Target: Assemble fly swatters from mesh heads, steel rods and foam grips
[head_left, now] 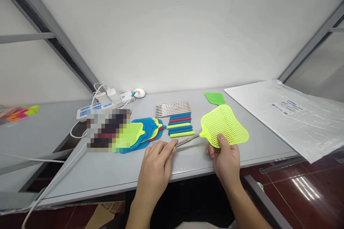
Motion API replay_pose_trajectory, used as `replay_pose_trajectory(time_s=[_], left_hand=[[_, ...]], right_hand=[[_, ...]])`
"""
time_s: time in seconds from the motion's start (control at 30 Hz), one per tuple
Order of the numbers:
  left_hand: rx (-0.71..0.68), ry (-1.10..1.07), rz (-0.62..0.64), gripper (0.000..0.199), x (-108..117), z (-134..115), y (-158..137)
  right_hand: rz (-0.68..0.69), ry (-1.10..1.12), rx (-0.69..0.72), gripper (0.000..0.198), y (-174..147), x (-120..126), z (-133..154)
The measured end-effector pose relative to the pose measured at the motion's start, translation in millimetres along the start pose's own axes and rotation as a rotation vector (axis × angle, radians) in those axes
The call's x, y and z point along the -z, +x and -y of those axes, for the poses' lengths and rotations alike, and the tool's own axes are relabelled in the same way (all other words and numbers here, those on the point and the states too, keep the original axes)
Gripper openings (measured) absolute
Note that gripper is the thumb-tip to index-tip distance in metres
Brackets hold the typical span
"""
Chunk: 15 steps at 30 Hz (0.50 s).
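Observation:
A yellow-green fly swatter [224, 123] with a metal telescopic rod is held in both hands above the table's front part. My right hand [227, 159] grips the lower edge of its perforated head, thumb on top. My left hand [158, 161] is closed round the handle end, and a bit of yellow grip shows by its fingers. Beyond the hands lie blue, red and yellow handle grips [181, 125] in a row. Behind these is a row of metal rods [172, 109]. Left of the grips, blue, yellow and red swatter heads [145, 130] lie in an overlapping pile.
A green swatter head [215, 98] lies near the wall. To the right, a large white plastic package [290, 111] overhangs the table edge. At the left back stand a power strip [86, 111] with plugs and a white cable [56, 175] running off the table.

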<state>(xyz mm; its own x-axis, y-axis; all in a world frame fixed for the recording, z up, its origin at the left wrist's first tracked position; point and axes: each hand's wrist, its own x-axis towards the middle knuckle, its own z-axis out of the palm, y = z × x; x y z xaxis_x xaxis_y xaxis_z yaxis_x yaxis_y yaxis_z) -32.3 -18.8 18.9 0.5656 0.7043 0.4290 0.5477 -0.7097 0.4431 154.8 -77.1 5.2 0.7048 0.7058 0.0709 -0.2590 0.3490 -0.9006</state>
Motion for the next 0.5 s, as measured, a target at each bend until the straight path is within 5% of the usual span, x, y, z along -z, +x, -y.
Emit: replay_pose_trajectory(time_s=[0.5], left_hand=[[-0.008,0.011,-0.002,0.032,0.5,-1.8,-2.6]], right_hand=[[0.038,0.058,-0.046,0.032,2.4,0.9,1.5]])
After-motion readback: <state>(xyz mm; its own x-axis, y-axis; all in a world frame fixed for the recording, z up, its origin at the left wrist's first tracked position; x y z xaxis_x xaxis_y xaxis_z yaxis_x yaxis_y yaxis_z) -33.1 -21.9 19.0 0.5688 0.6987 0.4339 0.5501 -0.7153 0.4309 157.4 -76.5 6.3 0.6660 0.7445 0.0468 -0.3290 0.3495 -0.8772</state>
